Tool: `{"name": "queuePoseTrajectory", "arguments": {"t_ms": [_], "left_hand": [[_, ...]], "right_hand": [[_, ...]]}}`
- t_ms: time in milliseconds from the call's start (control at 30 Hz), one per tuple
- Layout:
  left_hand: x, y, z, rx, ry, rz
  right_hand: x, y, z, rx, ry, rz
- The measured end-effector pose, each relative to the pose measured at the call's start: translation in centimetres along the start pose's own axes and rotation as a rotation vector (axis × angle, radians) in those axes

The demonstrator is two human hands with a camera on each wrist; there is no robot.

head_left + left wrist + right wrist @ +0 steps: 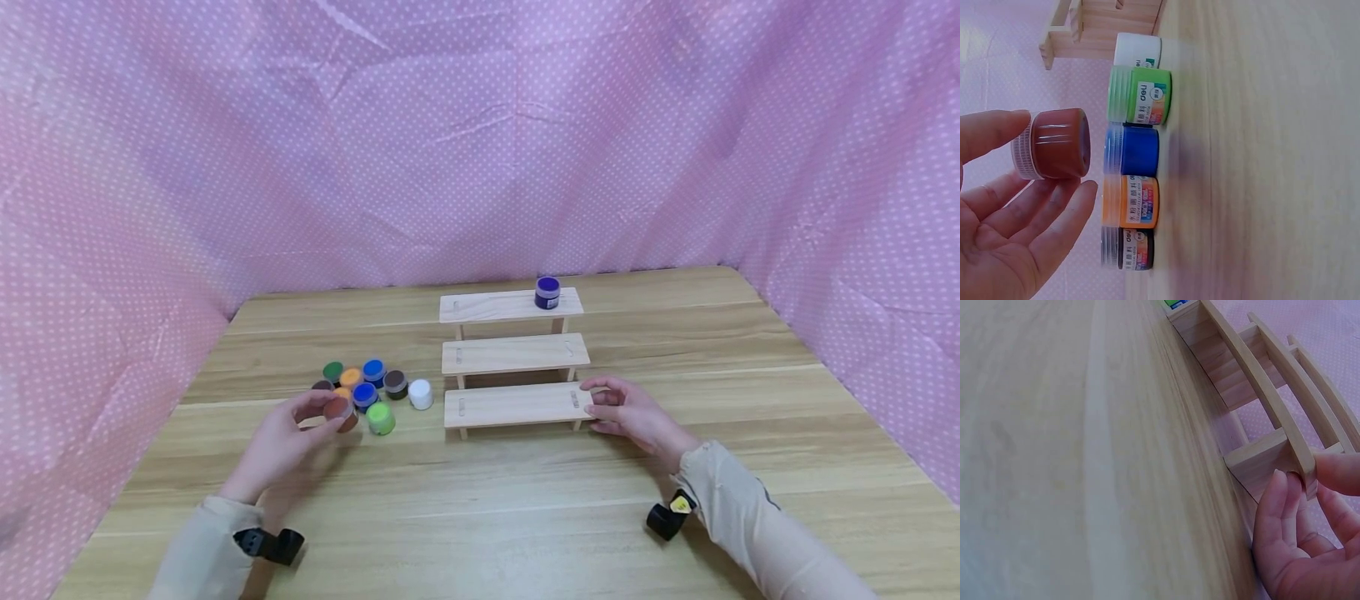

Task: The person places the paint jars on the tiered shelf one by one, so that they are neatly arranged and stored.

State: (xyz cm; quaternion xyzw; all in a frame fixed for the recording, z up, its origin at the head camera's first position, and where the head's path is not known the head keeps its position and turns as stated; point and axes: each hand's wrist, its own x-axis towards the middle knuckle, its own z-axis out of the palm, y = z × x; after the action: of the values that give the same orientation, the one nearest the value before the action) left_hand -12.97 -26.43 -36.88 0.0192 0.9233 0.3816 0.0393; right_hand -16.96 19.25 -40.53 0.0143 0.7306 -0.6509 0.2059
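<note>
My left hand (281,435) pinches a brown paint jar (1060,145) between thumb and fingers. In the left wrist view the jar is tipped on its side relative to the frame and raised off the table beside other jars. A light green jar (381,418), a blue jar (365,397) and an orange jar (1140,203) stand close by. On the right, my right hand (637,418) grips the end of the lowest board of a three-step wooden rack (517,405), thumb on top and fingers beneath. A dark purple-blue jar (547,293) sits on the top step, toward its right end.
A white jar (421,394) stands between the jar cluster and the rack. Behind the nearer jars are a dark green jar (333,372), another blue jar (374,372) and a dark brown jar (396,384). Pink dotted cloth (480,167) hangs around the wood-grain table (480,517).
</note>
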Motion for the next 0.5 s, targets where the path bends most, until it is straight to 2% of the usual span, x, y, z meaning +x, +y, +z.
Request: {"name": "queuePoseTrajectory", "arguments": {"t_ms": [167, 500], "left_hand": [[-0.11, 0.28, -0.11, 0.001, 0.033, 0.008], [-0.06, 0.89, -0.32, -0.033, 0.051, -0.019]], "right_hand": [[-0.02, 0.03, -0.02, 0.003, 0.0, 0.005], [0.08, 0.15, -0.07, 0.007, -0.006, -0.008]]}}
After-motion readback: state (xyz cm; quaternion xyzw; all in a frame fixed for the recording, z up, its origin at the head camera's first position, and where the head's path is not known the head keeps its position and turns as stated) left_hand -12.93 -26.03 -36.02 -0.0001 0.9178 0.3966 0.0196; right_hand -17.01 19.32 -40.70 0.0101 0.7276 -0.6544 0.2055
